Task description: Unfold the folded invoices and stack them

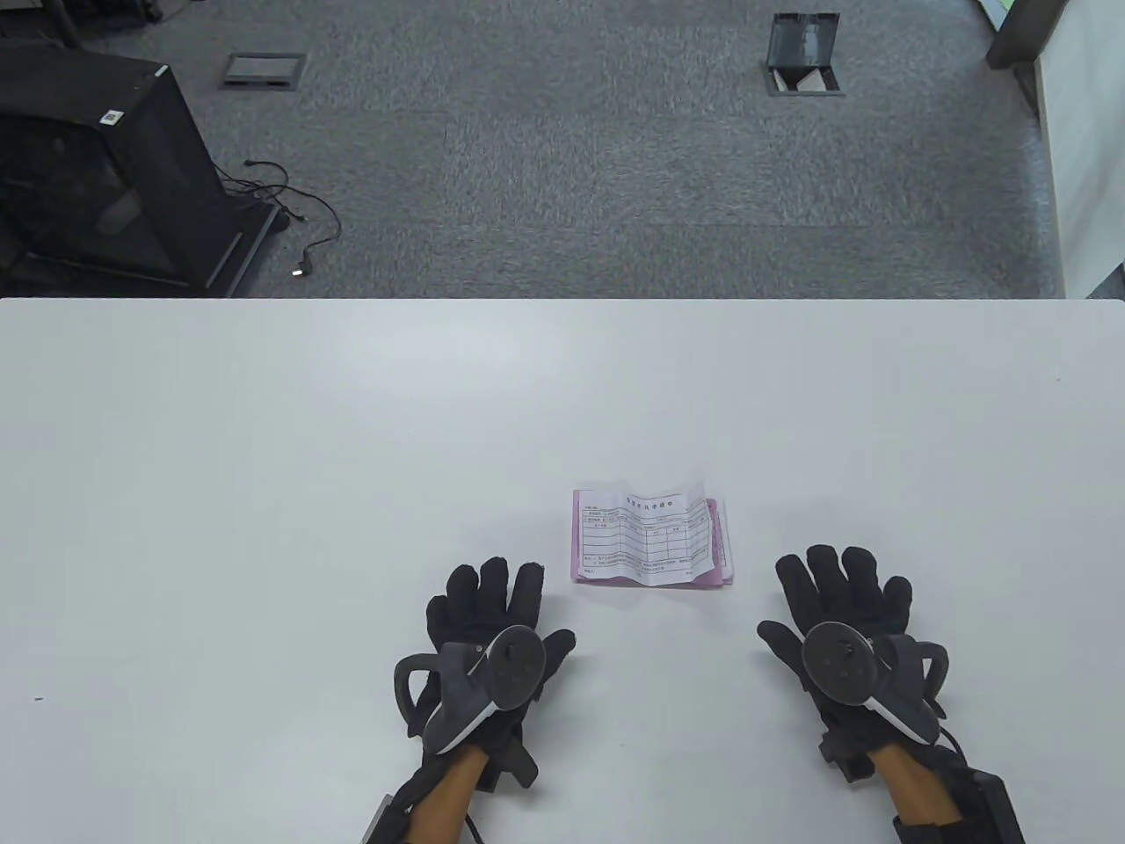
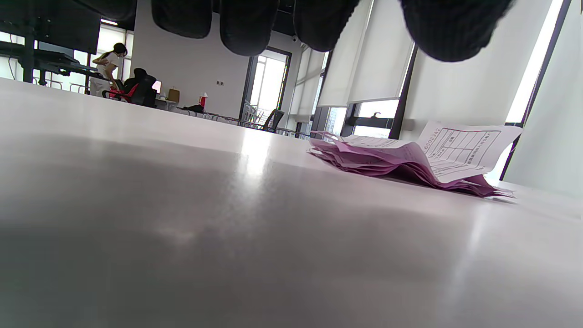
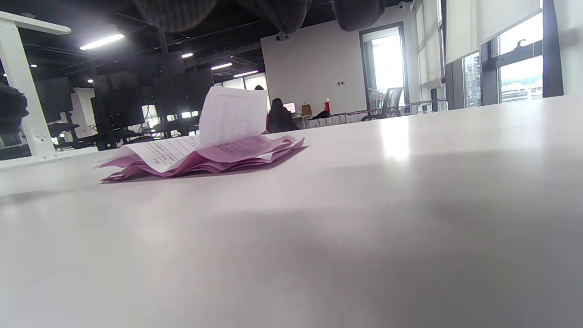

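Table view: one pile of invoices (image 1: pixel 650 538) near the front middle of the white table (image 1: pixel 264 440), between the two gloved hands and touched by neither. Top sheet white (image 1: pixel 646 532), printed with a form, opened out yet creased and lifting at its far edge; pink sheets (image 1: pixel 722 545) beneath, showing along the left, right and near edges. Left hand (image 1: pixel 488 629) flat on the table, fingers straight, holding nothing. Right hand (image 1: pixel 844 620) likewise flat and spread, nothing gripped. No folded invoice anywhere else on the table. Wrist views: same pile (image 2: pixel 410 159) (image 3: pixel 205 157) wavy, not lying flat. Judged: unfolding and stacking apparently finished, or nearly; at most some flattening and squaring left.
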A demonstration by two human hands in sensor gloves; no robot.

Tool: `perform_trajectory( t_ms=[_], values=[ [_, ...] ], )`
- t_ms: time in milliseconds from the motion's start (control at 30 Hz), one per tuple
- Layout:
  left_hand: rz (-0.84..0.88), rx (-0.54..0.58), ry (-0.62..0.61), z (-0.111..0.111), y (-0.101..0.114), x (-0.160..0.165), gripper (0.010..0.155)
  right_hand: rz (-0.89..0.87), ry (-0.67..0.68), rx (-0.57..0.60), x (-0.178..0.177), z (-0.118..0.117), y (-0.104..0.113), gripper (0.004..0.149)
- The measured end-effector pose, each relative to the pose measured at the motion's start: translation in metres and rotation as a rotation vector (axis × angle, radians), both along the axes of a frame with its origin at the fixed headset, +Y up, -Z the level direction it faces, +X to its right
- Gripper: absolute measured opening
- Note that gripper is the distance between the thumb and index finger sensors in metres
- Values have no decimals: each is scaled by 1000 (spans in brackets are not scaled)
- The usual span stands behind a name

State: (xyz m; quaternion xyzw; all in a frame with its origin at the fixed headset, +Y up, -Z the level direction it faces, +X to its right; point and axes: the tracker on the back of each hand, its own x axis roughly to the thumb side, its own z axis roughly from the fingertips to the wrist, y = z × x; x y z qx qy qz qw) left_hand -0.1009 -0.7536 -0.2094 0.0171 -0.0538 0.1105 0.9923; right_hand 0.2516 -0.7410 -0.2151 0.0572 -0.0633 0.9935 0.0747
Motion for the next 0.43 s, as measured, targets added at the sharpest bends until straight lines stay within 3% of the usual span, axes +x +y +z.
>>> perform_trajectory(
  t_ms=[433],
  values=[
    [12, 4, 21, 3, 4, -5, 78, -4, -3, -19, 1, 0, -1, 73]
  ],
)
